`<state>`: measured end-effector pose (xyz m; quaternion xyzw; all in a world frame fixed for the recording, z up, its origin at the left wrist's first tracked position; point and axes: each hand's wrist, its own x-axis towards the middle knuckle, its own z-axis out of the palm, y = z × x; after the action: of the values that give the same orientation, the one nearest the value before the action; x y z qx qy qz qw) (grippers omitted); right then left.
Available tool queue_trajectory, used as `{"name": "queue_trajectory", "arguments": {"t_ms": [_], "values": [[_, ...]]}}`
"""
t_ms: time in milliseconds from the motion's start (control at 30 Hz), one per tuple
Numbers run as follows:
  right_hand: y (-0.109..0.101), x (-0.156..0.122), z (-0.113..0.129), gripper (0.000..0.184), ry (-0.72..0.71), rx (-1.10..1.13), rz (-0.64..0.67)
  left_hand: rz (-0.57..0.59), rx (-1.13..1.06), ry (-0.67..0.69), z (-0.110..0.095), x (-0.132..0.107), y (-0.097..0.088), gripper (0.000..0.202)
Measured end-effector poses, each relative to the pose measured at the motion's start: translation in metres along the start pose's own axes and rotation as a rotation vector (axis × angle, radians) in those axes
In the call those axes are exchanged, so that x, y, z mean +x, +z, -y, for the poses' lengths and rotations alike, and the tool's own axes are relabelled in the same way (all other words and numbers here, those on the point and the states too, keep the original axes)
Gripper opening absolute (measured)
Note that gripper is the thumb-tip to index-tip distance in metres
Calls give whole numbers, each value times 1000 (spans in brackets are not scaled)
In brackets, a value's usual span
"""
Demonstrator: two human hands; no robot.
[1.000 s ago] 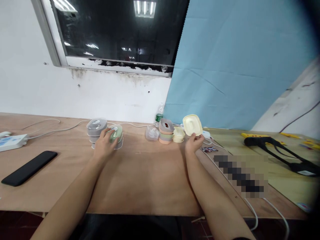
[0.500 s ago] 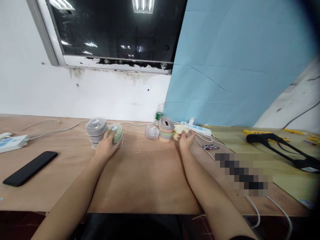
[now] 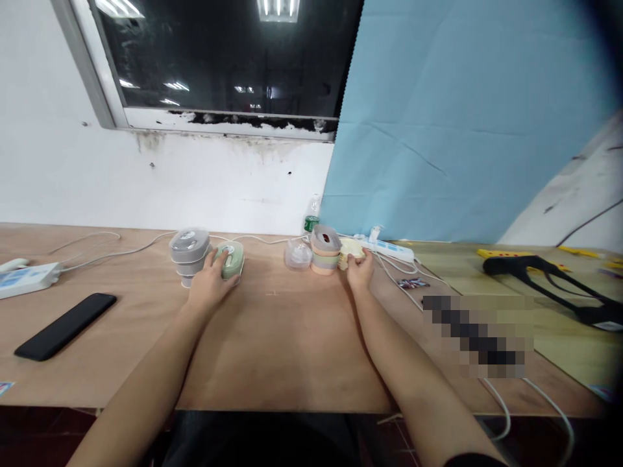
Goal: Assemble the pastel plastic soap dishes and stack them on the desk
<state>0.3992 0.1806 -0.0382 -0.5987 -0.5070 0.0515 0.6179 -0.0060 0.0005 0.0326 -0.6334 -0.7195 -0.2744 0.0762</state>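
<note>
My left hand (image 3: 213,280) is on a green lidded container (image 3: 230,261), its fingers over the lid and its thumb at the near side. Close to its left stands a stack of grey containers (image 3: 189,250) with a clear-looking lid on top. My right hand (image 3: 359,269) holds the near edge of some pale yellow scalloped pieces (image 3: 350,250) between thumb and fingers; how many it grips is hidden. Just left of them is a stack of orange, green and grey containers (image 3: 325,251). A clear plastic container (image 3: 298,255) sits beside that stack.
A black phone-like slab (image 3: 65,326) lies at the left, near a white power strip (image 3: 29,280). Another power strip (image 3: 389,249) and loose cables are behind my right hand. A plastic bottle (image 3: 312,220) stands by the wall. Black straps (image 3: 530,279) lie far right.
The green container has shifted slightly to the right with my left hand. My right hand stays at the pale yellow pieces, which look a little tilted now. The view has shifted slightly.
</note>
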Motion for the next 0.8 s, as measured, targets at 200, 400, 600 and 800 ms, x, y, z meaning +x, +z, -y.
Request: {"name": "queue_trajectory", "arguments": {"t_ms": [200,400,600,800], "values": [[-2,0,2,50,38,-12,18,55,40,-49,0,0,-2,74],[1,0,0,42,24,-17,65,35,21,-87,0,0,-2,75],[-4,-4,11,44,15,-45,74,12,-21,-116,2,0,0,71],[-9,-15,39,43,-167,-101,-76,1,-21,-177,0,0,3,90]]}}
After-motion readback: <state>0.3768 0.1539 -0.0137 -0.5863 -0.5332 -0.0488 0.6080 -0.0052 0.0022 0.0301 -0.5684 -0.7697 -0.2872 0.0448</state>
